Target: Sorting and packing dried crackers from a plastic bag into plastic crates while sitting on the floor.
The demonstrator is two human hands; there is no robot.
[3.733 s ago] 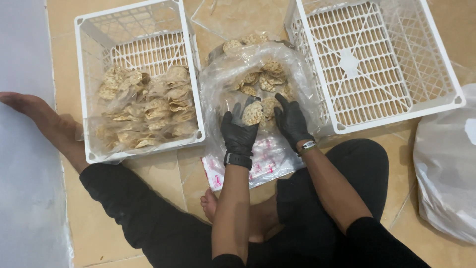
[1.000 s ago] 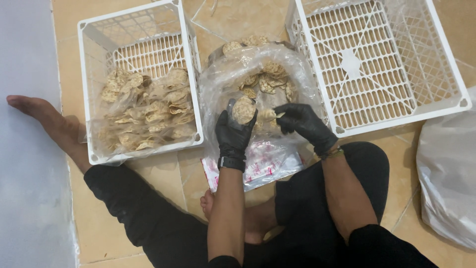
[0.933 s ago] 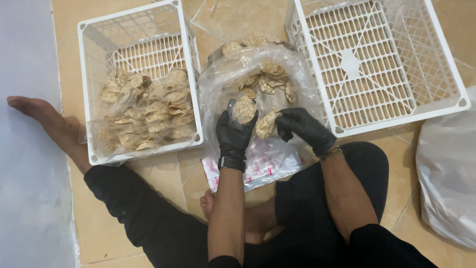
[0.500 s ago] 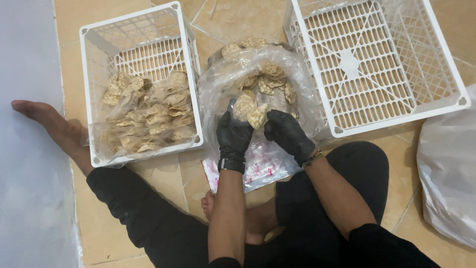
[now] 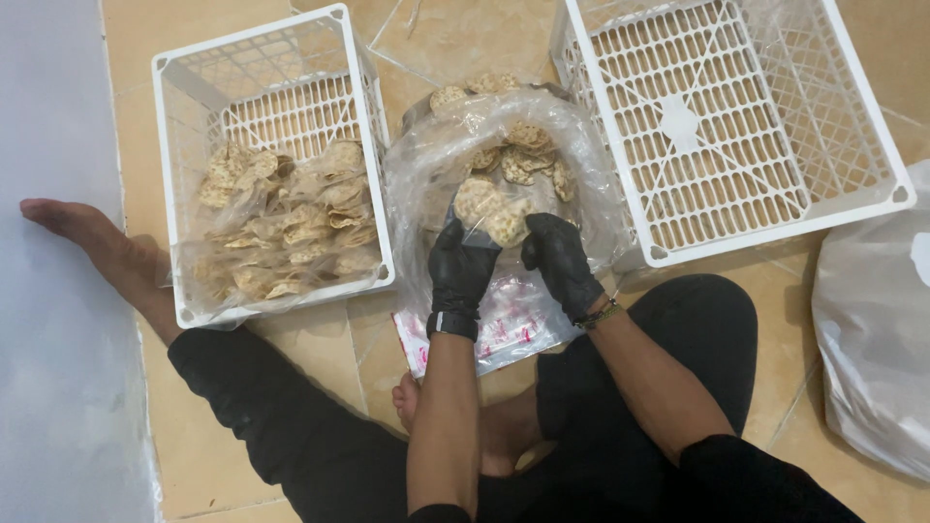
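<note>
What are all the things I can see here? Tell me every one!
Left crate: one, white plastic, on the floor at left, holding small bags of crackers.
Right crate: one, white plastic, at upper right, lined with clear plastic, no crackers in it.
Big clear bag: one, between the crates, with round tan crackers inside.
Small clear bag: one, partly filled with crackers, held in both hands.
Flat bags: a pile, clear with pink print, under the hands.
White sack: one, far right.
Floor: tan tiles.
Left hand: black glove.
Right hand: black glove, wristband.
Legs: black trousers, bare feet.
</note>
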